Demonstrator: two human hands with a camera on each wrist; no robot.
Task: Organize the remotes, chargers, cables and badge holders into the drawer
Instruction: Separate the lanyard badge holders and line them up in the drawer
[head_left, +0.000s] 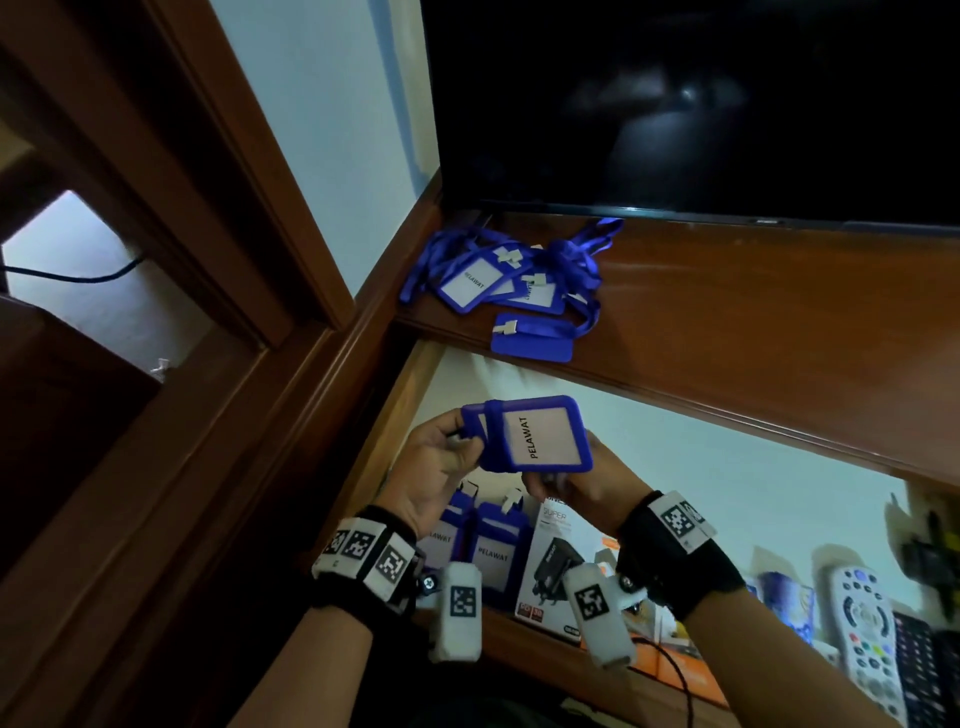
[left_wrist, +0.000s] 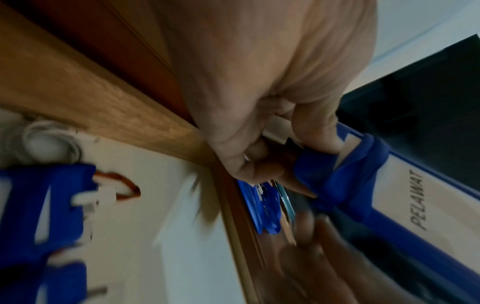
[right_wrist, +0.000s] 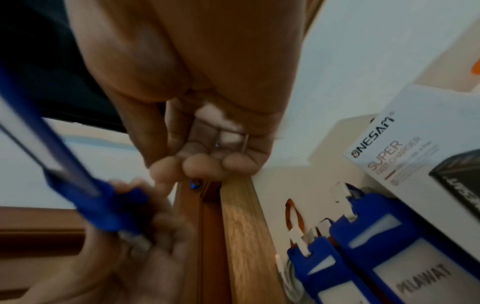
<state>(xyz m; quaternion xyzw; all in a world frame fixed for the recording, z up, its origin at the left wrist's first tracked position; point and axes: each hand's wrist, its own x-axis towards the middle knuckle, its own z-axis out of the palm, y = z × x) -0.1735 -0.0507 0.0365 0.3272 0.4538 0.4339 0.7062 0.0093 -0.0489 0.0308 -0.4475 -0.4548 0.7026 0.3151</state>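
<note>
Badge holder, blue with a white card reading PELAWAT, sits at the centre of the head view, held between both hands above the open drawer. Its lanyard strap appears wound round its left end. The left hand pinches that wrapped end with thumb and curled fingers; the left wrist view shows the thumb pressing on the blue strap loops. The right hand grips the holder's lower edge from below, fingers curled; what else sits in its palm is too blurred in the right wrist view to tell.

The holder's long axis runs roughly left to right in the frame, tilted a little, with the card face turned up toward the camera. The drop spot lies straight below and slightly toward the lower left: two more PELAWAT badge holders already stand side by side in the drawer's left end, just left of a boxed charger. Both hands are about equally near that slot; the left is a shade closer to the drawer's left wall. My judgement is that the holder has to be turned so its long axis matches the stored pair before it goes down.

Toward the upper middle of the frame, a tangle of blue badge holders with lanyards still lies on the wooden shelf under the television. White and black remotes lie in the drawer at the lower right.
</note>
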